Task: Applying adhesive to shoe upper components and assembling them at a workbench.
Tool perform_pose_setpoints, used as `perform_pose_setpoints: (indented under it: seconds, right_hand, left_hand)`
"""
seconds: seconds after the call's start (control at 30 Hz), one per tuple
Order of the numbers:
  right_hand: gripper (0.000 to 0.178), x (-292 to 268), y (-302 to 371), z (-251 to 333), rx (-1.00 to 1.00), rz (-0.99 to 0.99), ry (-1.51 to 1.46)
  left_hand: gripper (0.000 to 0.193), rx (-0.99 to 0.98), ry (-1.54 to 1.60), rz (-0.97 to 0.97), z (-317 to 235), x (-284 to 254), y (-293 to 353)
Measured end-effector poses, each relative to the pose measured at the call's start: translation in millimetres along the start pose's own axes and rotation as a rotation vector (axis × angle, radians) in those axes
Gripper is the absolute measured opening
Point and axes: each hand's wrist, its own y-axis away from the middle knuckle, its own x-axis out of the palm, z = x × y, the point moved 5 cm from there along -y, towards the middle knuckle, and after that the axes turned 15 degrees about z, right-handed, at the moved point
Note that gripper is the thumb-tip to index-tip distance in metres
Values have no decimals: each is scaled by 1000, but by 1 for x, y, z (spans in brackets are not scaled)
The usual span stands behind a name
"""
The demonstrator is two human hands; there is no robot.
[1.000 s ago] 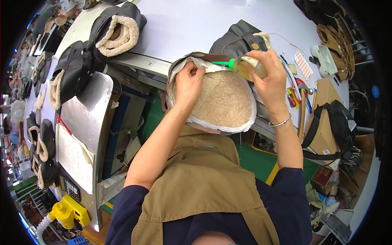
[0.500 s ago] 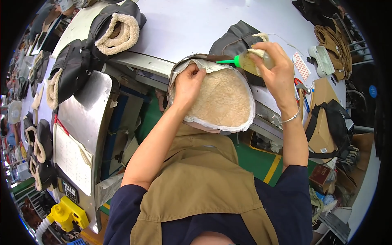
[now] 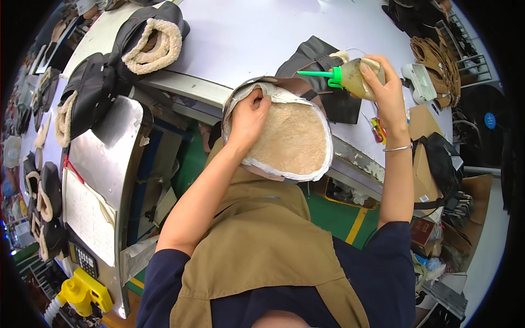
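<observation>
My left hand (image 3: 249,121) is closed on the upper left rim of a fleece-lined leather piece (image 3: 290,136), fingertips pinching its pale inner edge. The rounded piece has cream fleece inside, a white border and dark leather outside. It rests near the table's front edge, just above my apron. Raised to the right, my right hand (image 3: 389,93) is wrapped round a squeeze bottle (image 3: 353,79) of cloudy yellowish liquid. Its green nozzle points left, above the piece's far right side and apart from it. Under the bottle, black leather (image 3: 311,57) lies on the table.
Black fleece-lined leather items (image 3: 153,46) sit at the far left of the white table (image 3: 246,33). A metal-topped stand (image 3: 117,147) with a notebook (image 3: 90,213) is at my left. Screwdrivers (image 3: 377,130), a white case (image 3: 420,83) and a cardboard box (image 3: 426,123) lie right.
My right hand has drawn the bottle to the right, and its nozzle has left the piece's edge. My left hand keeps its pinch on the rim. The view has shifted slightly.
</observation>
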Motion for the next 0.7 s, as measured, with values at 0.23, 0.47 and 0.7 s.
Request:
perform_pose_setpoints:
  seconds: [0.23,0.47,0.7]
  right_hand:
    - [46,3,39,-56,226,184,-903]
    - [49,7,49,-60,200,175,-871]
    - [51,13,46,-68,208,107,-850]
  left_hand:
    - [22,26,5,0,7,-2,-2]
    - [24,62,-2,-9,12,-2,-3]
    - [22,21,-69,11,-1,-1,1]
